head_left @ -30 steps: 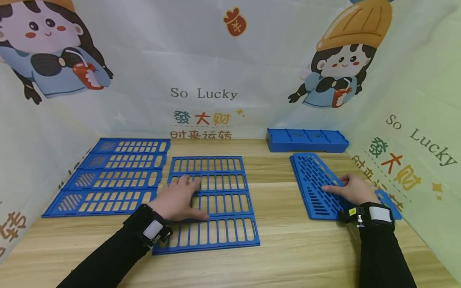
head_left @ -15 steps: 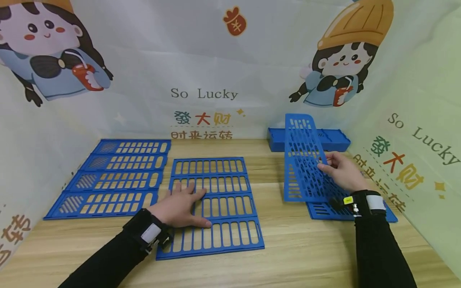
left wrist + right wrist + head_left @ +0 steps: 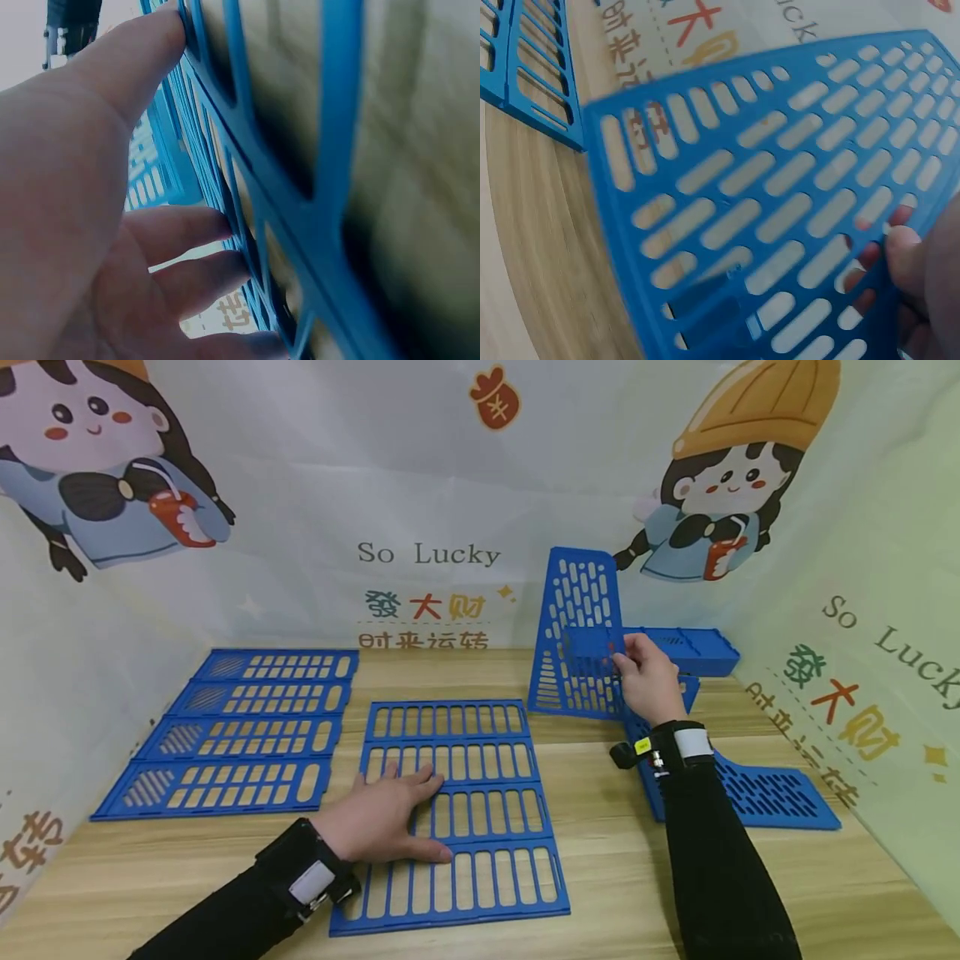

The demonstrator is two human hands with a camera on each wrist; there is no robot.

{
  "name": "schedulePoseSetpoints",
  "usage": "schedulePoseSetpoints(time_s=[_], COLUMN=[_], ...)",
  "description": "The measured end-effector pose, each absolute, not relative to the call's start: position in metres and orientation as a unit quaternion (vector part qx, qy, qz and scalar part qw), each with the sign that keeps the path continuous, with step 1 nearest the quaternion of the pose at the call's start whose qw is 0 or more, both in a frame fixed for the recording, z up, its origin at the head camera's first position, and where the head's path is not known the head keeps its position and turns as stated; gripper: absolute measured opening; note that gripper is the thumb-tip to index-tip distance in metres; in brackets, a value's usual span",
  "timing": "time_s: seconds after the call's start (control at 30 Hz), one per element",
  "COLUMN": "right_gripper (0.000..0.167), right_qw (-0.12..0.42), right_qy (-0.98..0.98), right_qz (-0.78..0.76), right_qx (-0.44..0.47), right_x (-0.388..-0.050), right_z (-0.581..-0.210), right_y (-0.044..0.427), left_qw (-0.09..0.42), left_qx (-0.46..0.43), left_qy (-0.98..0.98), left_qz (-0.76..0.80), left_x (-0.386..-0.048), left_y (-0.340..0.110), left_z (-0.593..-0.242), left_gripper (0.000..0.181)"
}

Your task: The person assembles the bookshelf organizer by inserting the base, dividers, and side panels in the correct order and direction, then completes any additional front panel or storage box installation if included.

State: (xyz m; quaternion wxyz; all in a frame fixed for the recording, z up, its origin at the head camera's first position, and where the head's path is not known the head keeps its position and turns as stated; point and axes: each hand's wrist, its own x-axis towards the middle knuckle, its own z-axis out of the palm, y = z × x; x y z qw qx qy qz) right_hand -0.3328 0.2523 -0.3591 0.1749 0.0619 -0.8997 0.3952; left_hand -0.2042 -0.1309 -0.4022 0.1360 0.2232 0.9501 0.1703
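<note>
In the head view my left hand (image 3: 386, 814) rests with spread fingers on a blue slotted grid panel (image 3: 502, 852), made of several rows and lying flat on the table. The left wrist view shows its fingertips (image 3: 217, 274) touching the bars. My right hand (image 3: 651, 679) pinches the right edge of a blue perforated side panel (image 3: 581, 585), held upright above the table. The right wrist view shows the thumb on the near face of the perforated panel (image 3: 780, 217), with fingers behind it. Below the right forearm lies another blue perforated panel (image 3: 780, 797), partly hidden.
Several blue panels (image 3: 247, 772) with square holes lie in rows at the left. A long blue box-like piece (image 3: 701, 652) stands at the back right, partly hidden by the right hand. Printed cloth walls (image 3: 420, 485) border the wooden table (image 3: 600, 893) at the back and sides.
My right hand has lifted one perforated panel off the one beneath and carried it up and left. The slotted grid panel and my left hand have shifted slightly right and nearer in the view.
</note>
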Motion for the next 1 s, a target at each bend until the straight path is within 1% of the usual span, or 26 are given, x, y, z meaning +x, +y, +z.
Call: schedulePoseSetpoints(time_s=[0.1,0.2,0.37,0.63,0.9,1.0], right_gripper=[0.021,0.019,0.018,0.017,0.017,0.019], right_qw=[0.206,0.217,0.214,0.193,0.208,0.207], right_qy=[-0.898,-0.898,-0.900,-0.907,-0.897,-0.889], right_qz=[0.384,0.380,0.376,0.367,0.380,0.396], right_qx=[0.060,0.056,0.050,0.066,0.086,0.098], right_x=[-0.336,-0.336,-0.336,-0.340,-0.344,-0.345], right_z=[-0.360,-0.360,-0.363,-0.370,-0.379,-0.383], right_y=[0.247,0.247,0.250,0.247,0.246,0.246], left_qw=[0.135,0.137,0.138,0.140,0.143,0.144], left_qx=[0.230,0.235,0.234,0.236,0.241,0.240], left_qy=[0.949,0.947,0.947,0.947,0.945,0.945], left_qz=[0.171,0.173,0.172,0.170,0.170,0.171], left_x=[-0.199,-0.195,-0.192,-0.191,-0.191,-0.191], left_y=[-0.129,-0.127,-0.126,-0.128,-0.129,-0.129], left_z=[-0.401,-0.399,-0.398,-0.399,-0.400,-0.401], left_gripper=[0.108,0.108,0.108,0.108,0.109,0.109])
